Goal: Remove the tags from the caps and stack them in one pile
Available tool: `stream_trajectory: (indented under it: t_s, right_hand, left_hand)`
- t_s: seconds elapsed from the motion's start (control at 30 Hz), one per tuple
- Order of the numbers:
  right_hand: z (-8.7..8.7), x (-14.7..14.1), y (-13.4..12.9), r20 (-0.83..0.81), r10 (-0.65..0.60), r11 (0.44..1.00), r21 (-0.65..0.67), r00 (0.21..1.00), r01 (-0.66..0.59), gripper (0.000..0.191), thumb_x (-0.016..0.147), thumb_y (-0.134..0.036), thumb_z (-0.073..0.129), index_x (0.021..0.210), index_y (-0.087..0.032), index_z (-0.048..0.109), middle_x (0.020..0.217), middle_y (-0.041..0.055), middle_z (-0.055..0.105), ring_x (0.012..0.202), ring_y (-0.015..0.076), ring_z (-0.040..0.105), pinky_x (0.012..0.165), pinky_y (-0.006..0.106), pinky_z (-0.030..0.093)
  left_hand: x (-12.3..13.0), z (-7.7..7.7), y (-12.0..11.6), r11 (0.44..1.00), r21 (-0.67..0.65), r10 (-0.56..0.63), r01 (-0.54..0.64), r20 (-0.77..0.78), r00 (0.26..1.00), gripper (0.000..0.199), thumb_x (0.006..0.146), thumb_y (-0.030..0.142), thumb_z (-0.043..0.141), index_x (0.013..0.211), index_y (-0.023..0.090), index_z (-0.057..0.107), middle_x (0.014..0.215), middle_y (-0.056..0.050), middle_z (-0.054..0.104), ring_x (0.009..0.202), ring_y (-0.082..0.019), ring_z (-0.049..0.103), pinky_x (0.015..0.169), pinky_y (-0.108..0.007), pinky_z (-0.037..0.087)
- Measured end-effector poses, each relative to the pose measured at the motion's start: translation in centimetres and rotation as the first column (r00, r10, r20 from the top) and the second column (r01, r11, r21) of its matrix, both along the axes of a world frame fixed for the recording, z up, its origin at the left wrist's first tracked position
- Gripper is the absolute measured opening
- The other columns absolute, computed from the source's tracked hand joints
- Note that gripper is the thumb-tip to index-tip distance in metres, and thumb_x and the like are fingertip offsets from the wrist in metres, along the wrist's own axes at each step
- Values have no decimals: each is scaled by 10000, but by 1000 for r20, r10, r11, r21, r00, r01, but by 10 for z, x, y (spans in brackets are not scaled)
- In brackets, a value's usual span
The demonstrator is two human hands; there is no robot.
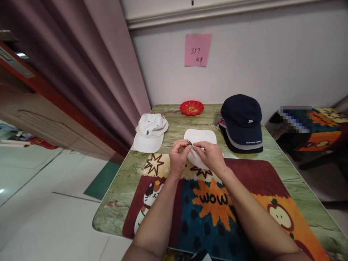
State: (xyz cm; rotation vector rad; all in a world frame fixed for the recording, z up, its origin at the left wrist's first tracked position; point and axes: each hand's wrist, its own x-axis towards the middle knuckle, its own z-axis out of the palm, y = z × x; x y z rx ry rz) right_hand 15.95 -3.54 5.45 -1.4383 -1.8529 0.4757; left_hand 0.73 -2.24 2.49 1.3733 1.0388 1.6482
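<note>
A white cap [204,135] lies on the far side of the mat, its brim pointing away from me. My left hand [178,155] is closed in a pinch on a small metal buckle [189,143] at the cap's back strap. From the other side my right hand [210,154] pinches the strap close to that buckle, with the fingertips of both hands almost touching. Part of the cap's crown is hidden behind my fingers. The strap's end is too small to make out.
A pale cap with a small horse logo [149,132] sits at the left edge of the table [114,203]. Stacked caps, navy on top [240,112], stand at the right. Behind are a red scalloped dish [191,108] and the wall. A patterned mat [244,174] covers the table's front.
</note>
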Motion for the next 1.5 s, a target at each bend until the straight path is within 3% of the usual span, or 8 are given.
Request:
stream_trajectory:
  t_s: [0.13, 0.27, 0.5, 0.7, 0.8, 1.07, 1.23, 1.5]
  right_hand:
    - [4, 9, 4, -267, -63, 997, -48, 962, 52, 242, 892, -396, 605, 980, -241, 768, 955, 44, 781, 745, 192, 670, 703, 295, 474]
    - [7, 15, 5, -376, -123, 991, -87, 918, 98, 399, 846, -370, 626, 1210, -217, 692, 857, 36, 760, 707, 176, 643, 659, 277, 462]
    - [24, 18, -4, -493, -36, 988, -146, 869, -42, 244, 830, -333, 613, 1015, -194, 691, 829, 42, 715, 743, 182, 687, 682, 284, 506]
    - [35, 17, -8, -324, -119, 990, -105, 938, 90, 151, 803, -259, 563, 923, -205, 635, 799, 9, 665, 543, 115, 535, 524, 250, 380]
    - [33, 16, -7, -269, -130, 990, -84, 954, 111, 237, 830, -346, 606, 1005, -203, 677, 766, -3, 673, 519, 108, 467, 535, 256, 355]
    - [24, 17, -4, -239, -138, 990, -57, 961, 127, 213, 824, -406, 673, 817, -215, 767, 736, 21, 725, 622, 161, 587, 604, 275, 395]
    - [26, 11, -6, -207, -135, 984, 84, 969, 155, 165, 841, -354, 663, 807, -218, 752, 803, 12, 735, 649, 149, 595, 631, 272, 407]
    - [20, 6, -5, -156, -93, 988, 110, 983, 111, 131, 852, -324, 662, 795, -228, 732, 795, 2, 731, 641, 143, 597, 628, 269, 409]
  left_hand:
    - [-1, -3, 3, 980, -170, -66, 108, 236, 969, 228, 779, 382, 761, 860, 191, 663, 873, -34, 704, 811, -159, 671, 827, -325, 542]
    - [-3, -2, 5, 953, -224, -93, 202, 418, 904, 278, 735, 396, 794, 824, 188, 632, 817, -10, 707, 739, -140, 672, 796, -323, 561]
    - [-4, 3, 3, 942, -224, -138, 250, 421, 897, 286, 743, 411, 796, 826, 176, 655, 791, -21, 710, 706, -141, 671, 755, -318, 570]
    - [-3, 5, 2, 932, -230, -146, 281, 471, 870, 272, 720, 372, 821, 806, 166, 665, 753, -11, 710, 672, -126, 666, 722, -276, 553]
    - [-2, 4, 2, 931, -231, -141, 281, 485, 863, 267, 713, 356, 827, 809, 163, 669, 715, -10, 715, 652, -126, 671, 718, -266, 548]
    - [-2, 3, 2, 946, -240, -103, 219, 417, 903, 241, 728, 344, 808, 822, 156, 690, 651, -20, 714, 596, -128, 658, 662, -254, 537]
    - [-2, 3, 2, 944, -244, -110, 225, 409, 906, 243, 730, 340, 804, 828, 152, 687, 637, -26, 716, 573, -129, 654, 631, -249, 533]
    - [-2, 1, 2, 942, -237, -125, 239, 412, 903, 253, 725, 341, 806, 844, 152, 685, 637, -27, 718, 567, -130, 655, 618, -247, 536]
